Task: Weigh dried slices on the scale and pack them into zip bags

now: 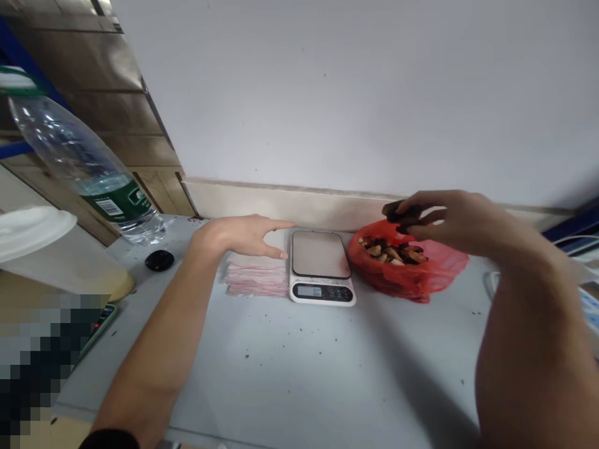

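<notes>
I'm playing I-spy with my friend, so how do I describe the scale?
Find the grey table, then the red bag near the wall. Just left of it sits a flat white scale with a grey top. Unlike the bag and the plastic packets on its other side, it has a number display.

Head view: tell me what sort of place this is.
Probably a small weighing or packing table: a digital scale reading 0.0 sits between a stack of red-lined plastic packets and an open red bag holding brownish pieces.
</notes>
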`<state>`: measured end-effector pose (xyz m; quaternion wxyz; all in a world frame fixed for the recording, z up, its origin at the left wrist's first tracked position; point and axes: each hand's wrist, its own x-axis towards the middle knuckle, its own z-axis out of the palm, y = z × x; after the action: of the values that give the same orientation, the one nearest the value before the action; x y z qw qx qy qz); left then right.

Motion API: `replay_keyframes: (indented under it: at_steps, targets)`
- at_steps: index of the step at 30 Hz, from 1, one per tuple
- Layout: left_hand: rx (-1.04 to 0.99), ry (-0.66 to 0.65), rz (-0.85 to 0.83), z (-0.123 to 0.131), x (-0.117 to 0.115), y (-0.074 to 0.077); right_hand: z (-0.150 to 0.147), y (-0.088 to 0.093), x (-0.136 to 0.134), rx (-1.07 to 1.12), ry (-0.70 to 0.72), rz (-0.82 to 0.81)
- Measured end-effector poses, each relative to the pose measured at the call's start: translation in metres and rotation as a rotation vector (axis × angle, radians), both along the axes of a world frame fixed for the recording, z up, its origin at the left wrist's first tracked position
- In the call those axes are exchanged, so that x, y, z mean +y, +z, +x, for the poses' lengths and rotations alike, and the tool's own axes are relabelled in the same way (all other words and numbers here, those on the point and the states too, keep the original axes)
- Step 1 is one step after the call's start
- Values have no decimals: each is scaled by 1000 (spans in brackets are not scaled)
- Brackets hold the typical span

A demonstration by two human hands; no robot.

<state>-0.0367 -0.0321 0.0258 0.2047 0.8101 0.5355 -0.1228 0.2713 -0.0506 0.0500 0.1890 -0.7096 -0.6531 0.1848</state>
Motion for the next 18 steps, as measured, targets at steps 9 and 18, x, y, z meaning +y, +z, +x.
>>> replay_keyframes:
  at_steps: [9,18]
  targets:
    - [26,-17,-17,6,3,-4,-40,-29,10,257,500,-92]
    - [28,-24,-43,15,3,-12,-66,-52,16,-75,464,-194]
